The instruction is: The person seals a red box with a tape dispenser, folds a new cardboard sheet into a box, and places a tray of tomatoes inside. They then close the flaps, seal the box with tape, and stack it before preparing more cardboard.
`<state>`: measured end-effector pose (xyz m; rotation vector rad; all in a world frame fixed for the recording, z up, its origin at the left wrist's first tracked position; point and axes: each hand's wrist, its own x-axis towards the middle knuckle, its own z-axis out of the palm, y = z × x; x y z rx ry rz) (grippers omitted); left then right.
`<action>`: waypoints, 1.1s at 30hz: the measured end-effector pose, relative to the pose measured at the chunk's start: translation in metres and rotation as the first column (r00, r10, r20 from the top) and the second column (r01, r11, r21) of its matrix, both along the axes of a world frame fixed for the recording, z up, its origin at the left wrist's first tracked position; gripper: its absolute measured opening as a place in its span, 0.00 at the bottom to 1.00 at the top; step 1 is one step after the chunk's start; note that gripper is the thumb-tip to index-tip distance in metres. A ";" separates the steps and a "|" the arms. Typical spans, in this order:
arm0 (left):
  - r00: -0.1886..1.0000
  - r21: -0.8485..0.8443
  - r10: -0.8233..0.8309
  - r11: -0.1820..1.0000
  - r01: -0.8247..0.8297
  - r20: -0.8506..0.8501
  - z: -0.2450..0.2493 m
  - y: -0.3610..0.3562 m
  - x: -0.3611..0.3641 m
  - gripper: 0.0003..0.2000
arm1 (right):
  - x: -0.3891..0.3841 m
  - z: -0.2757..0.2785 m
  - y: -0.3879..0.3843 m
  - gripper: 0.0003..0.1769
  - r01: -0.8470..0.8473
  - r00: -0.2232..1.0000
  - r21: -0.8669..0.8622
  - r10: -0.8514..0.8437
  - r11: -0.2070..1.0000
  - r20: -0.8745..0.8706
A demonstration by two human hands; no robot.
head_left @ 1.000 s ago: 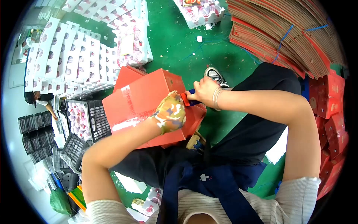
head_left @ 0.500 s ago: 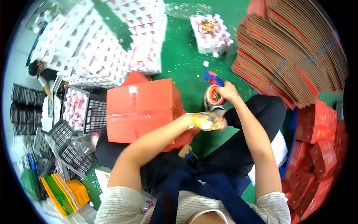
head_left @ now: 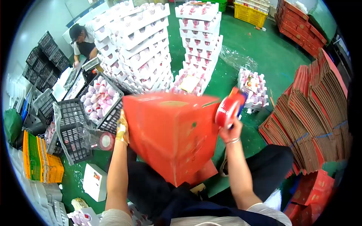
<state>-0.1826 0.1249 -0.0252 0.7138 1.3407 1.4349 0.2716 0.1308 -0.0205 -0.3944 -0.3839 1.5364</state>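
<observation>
A red cardboard box point(head_left: 166, 132) stands tilted over my lap, one corner edge turned toward me. My left hand point(head_left: 122, 130), in a yellow and white glove, grips the box's left side, its fingers partly hidden behind it. In my bare right hand point(head_left: 230, 130) is a tape dispenser point(head_left: 228, 109) with a roll of red-and-white tape and a blue and orange body. The roll overlaps the upper right edge of the box in this view. Below the box, a red flap shows between my legs.
Stacks of white fruit trays point(head_left: 147, 49) rise ahead. A black crate point(head_left: 109, 113) of net-wrapped fruit and a clear-wrapped tape roll point(head_left: 106, 141) lie to the left. Flattened cartons point(head_left: 313, 120) are piled at right. A person point(head_left: 83, 43) works at far left.
The box has been turned and tilted up. My left hand has gone from near my right hand to the box's left side. The tape dispenser has come up to the box's right edge.
</observation>
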 end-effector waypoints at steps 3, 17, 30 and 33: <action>0.910 0.083 -0.099 0.994 0.072 0.402 0.033 0.008 0.026 0.41 | 0.009 0.119 -0.018 0.25 -0.271 0.962 0.163 0.263 0.949 0.067; 0.865 -0.469 -0.381 0.860 0.201 -0.327 0.002 -0.081 -0.001 0.27 | 0.101 0.082 0.052 0.33 -0.205 -0.109 -0.443 0.430 0.873 0.896; 0.701 -0.340 -0.304 0.936 0.094 -0.644 0.017 -0.089 -0.047 0.21 | 0.298 -0.291 0.069 0.51 0.119 -0.718 -0.427 0.374 0.896 0.587; 0.175 -0.197 -0.220 0.971 0.138 -0.960 0.104 0.066 0.069 0.21 | 0.299 -0.200 0.142 0.53 0.488 -0.150 -0.306 0.425 0.817 0.893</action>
